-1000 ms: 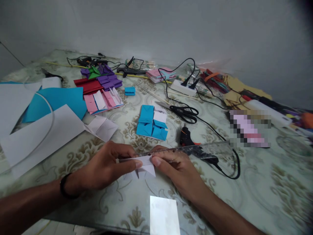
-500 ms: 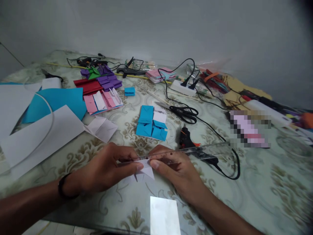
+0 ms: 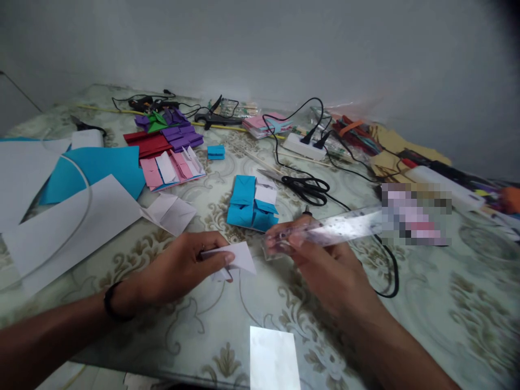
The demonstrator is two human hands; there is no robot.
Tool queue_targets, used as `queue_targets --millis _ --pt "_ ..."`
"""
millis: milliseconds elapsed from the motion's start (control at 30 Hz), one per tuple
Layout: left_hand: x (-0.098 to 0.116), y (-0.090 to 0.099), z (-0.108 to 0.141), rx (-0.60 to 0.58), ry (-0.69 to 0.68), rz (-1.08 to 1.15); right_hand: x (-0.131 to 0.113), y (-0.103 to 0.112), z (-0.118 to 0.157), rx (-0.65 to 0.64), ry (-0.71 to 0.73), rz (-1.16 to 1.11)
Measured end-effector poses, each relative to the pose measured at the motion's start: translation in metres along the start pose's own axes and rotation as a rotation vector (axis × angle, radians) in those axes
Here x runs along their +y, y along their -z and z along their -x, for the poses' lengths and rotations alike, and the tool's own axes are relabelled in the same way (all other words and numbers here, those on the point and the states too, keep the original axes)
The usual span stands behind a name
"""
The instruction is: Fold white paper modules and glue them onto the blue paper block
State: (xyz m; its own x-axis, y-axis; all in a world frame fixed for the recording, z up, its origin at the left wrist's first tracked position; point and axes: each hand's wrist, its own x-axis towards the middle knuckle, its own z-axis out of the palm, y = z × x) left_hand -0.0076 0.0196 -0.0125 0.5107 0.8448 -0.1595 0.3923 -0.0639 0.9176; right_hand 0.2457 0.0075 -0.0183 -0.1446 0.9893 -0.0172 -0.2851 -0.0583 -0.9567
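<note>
My left hand (image 3: 195, 262) pinches a small folded white paper (image 3: 244, 257) between thumb and fingers, just above the table. To its right, my right hand (image 3: 317, 260) grips a clear plastic ruler (image 3: 341, 226) near one end; the ruler points to the right and catches the light. Paper and ruler are apart. Beyond the hands lies a group of folded blue and white paper pieces (image 3: 246, 203). A blank white sheet (image 3: 273, 357) rests at the table's front edge.
Black scissors (image 3: 306, 187) lie behind the ruler, near a white power strip (image 3: 304, 145) with black cables. Large white (image 3: 81, 233) and blue sheets (image 3: 97, 168) cover the left side. Pink folded pieces (image 3: 173, 169) sit behind them. My right hand mostly hides a glue gun.
The ruler has come away from the folded white paper, moving right with my right hand. My left hand still holds the paper, whose pointed flap now shows more fully.
</note>
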Motion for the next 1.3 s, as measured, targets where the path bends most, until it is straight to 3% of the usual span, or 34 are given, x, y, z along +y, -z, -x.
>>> queue_targets --millis 100,200,367,533,667,733,833,1000,1133,1300 --pt "0.0 0.005 -0.002 0.06 0.015 0.058 -0.006 0.006 -0.004 -0.057 -0.071 0.156" --pt "0.004 0.008 -0.002 0.04 0.01 0.162 -0.004 0.006 -0.006 -0.131 -0.126 0.389" --pt "0.002 0.006 -0.002 -0.011 0.002 0.24 0.01 -0.001 -0.01 -0.183 -0.046 0.787" --pt "-0.006 0.004 -0.003 0.017 -0.019 0.114 0.014 -0.007 -0.009 -0.229 0.024 0.862" --pt "-0.006 0.007 -0.004 0.084 -0.047 0.061 -0.005 -0.008 -0.007 -0.263 0.1 0.899" --pt "-0.005 0.009 -0.005 0.122 -0.07 0.019 -0.02 0.002 -0.008 -0.224 0.148 0.933" --pt "-0.005 0.011 -0.007 0.212 -0.085 -0.031 -0.042 0.036 -0.011 -0.104 0.19 1.057" --pt "-0.009 0.014 -0.01 0.322 0.02 -0.007 -0.05 0.094 -0.014 -0.004 0.028 1.387" --pt "-0.013 0.017 -0.012 0.371 0.046 -0.014 -0.042 0.097 -0.017 -0.099 -0.099 1.501" --pt "-0.016 0.018 -0.014 0.392 0.05 0.023 -0.044 0.084 -0.016 -0.082 0.01 1.479"
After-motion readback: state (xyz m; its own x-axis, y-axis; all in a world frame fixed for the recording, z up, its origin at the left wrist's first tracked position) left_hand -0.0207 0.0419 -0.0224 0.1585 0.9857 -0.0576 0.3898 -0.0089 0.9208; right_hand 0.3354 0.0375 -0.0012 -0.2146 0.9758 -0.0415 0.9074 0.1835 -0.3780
